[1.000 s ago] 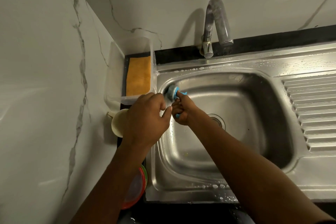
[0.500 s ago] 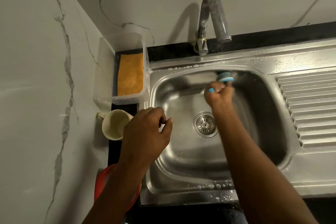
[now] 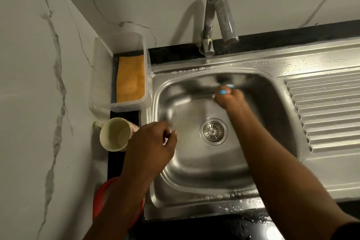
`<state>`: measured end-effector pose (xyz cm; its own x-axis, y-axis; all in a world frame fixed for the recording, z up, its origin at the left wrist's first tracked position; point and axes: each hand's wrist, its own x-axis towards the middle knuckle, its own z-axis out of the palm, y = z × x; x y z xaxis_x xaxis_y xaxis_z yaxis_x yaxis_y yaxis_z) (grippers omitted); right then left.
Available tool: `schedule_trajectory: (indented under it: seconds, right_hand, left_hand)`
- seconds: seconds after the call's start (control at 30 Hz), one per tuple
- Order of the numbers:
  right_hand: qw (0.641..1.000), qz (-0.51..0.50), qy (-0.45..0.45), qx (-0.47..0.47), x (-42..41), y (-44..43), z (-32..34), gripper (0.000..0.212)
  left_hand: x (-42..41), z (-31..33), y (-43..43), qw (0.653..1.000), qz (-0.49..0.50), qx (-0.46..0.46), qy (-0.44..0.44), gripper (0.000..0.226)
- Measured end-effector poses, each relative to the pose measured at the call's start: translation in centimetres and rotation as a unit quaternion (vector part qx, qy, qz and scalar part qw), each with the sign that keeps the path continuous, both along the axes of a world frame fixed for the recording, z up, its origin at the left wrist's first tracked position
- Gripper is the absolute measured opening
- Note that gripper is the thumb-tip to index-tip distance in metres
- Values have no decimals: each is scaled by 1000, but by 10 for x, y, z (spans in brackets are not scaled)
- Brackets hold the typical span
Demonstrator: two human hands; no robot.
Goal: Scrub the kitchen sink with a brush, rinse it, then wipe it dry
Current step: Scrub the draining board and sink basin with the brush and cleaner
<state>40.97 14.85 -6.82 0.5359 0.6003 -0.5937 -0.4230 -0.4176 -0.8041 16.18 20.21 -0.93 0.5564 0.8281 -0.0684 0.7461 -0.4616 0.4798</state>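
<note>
Right hand [image 3: 229,100] grips small blue-handled scrub brush [image 3: 230,86] against far wall of stainless steel sink [image 3: 194,207], motion-blurred. Left hand [image 3: 153,142] hovers over sink's left rim, fingers loosely curled, holding nothing. Cream cup [image 3: 115,134] just left.

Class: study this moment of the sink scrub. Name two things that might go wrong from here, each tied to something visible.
1. The left hand hovers close to the cream mug beside the sink rim; a careless move might knock it.
2. The right hand scrubs the basin's back wall with the brush, blurred; suds could splash onto the orange cloth in the clear container.
</note>
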Motion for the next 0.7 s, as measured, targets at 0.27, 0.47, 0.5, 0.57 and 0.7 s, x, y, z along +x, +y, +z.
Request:
schedule_trajectory:
  seconds: [0.27, 0.47, 0.5, 0.57, 0.7]
  right_hand:
    - [980, -6, 173, -100, -47, 49, -48, 28]
    - [989, -10, 146, 1, -11, 18, -52, 26]
    - [998, 12, 65, -12, 8, 0, -35, 19]
    - [993, 9, -100, -57, 28, -13, -24, 29]
    - [999, 5, -32, -32, 9, 0, -37, 40]
  left_hand:
    - [-4, -9, -8, 1000, -10, -9, 25, 30]
    - [-3, -9, -9, 999, -20, -24, 17, 29]
    - [-3, -9, -10, 999, -20, -26, 13, 28]
    - [-2, -12, -12, 999, -20, -31, 12, 28]
    - [-1, -17, -15, 998, -25, -47, 25, 28]
